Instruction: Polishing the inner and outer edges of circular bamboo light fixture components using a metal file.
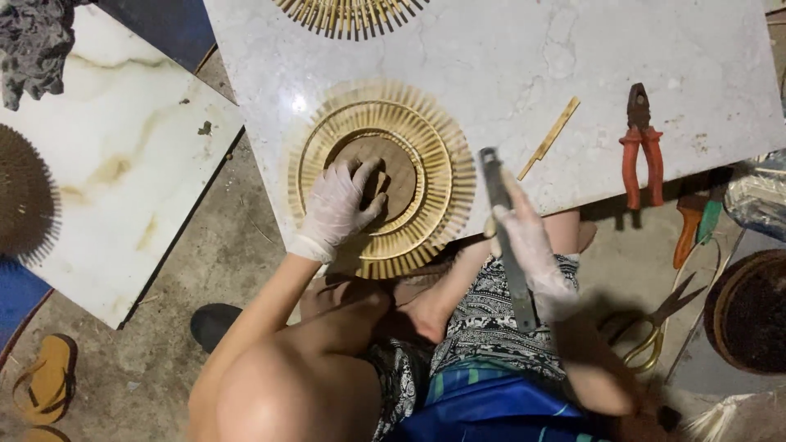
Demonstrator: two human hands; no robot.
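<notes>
Bamboo disc (381, 176) lies at the marble surface's (524, 74) near edge; my left hand (340, 206) presses flat, fingers spread, on its centre. My right hand (528, 245) grips a file (505, 233) beside the disc. Best I pin firmly and stroke lightly.

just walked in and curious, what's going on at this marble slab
A person in thin gloves sits at a marble slab. The left hand presses down on the brown centre of a round piece made of radiating bamboo slats. The right hand holds a long flat metal tool just beside its edge. Orange pliers and a loose bamboo strip lie on the slab; scissors lie on the floor.
</notes>
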